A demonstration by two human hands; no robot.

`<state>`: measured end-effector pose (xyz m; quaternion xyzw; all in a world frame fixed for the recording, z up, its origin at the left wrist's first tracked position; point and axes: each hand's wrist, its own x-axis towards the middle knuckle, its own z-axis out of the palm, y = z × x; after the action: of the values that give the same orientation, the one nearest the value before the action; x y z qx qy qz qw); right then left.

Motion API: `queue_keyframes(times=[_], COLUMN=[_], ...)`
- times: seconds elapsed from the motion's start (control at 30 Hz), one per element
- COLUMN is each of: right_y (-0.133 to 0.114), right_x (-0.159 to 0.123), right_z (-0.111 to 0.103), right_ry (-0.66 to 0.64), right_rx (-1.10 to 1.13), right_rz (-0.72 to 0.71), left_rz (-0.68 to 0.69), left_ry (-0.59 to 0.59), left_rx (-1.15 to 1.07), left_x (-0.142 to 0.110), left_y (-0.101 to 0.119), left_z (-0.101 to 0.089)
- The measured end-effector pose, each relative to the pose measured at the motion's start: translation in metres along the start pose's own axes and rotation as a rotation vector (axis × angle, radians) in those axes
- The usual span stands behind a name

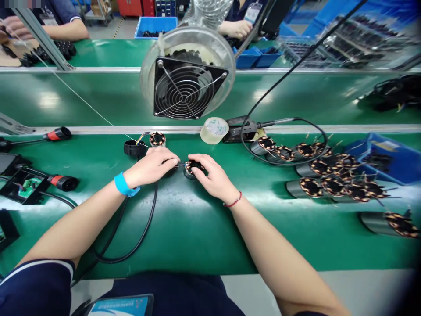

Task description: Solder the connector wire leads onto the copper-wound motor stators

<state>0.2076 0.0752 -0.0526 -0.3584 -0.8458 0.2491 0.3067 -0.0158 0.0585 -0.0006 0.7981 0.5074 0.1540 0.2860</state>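
My right hand (213,176), with a red bracelet at its wrist, grips a small motor stator (189,169) with copper windings, fingers curled over its far and near sides. Just left of it, my left hand (150,166) wears a blue wristband and has thumb and fingers pinched at dark wires (180,164) that run to the stator; the fingers partly hide them. Behind my left hand stands a second stator (157,139) with yellow and white leads, beside a black round cap (133,148). A black cable (151,210) loops below my left hand.
A fume-extractor fan (187,90) hangs ahead. Behind my hands sit a round translucent tub (214,130) and a soldering iron (274,121) with a looping cord. Several stators (333,186) and a blue bin (378,160) are right; an open box with circuit board (24,186) is left. Co-workers sit opposite.
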Motion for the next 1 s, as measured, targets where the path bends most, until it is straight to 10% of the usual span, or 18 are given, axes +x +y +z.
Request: queue_keyframes(times=[0.3, 0.57, 1.0], right_y=[0.002, 0.007, 0.000], right_x=[0.012, 0.011, 0.009], right_z=[0.011, 0.011, 0.007], right_ry=[0.113, 0.104, 0.088], right_rx=[0.101, 0.136, 0.078], right_rz=[0.057, 0.002, -0.074], left_rz=[-0.213, -0.164, -0.300], left_ry=[-0.010, 0.195, 0.280], left_rx=[-0.164, 0.335, 0.073], left_x=[0.011, 0.008, 0.003], left_y=[0.010, 0.037, 0.032], left_z=[0.000, 0.013, 0.016])
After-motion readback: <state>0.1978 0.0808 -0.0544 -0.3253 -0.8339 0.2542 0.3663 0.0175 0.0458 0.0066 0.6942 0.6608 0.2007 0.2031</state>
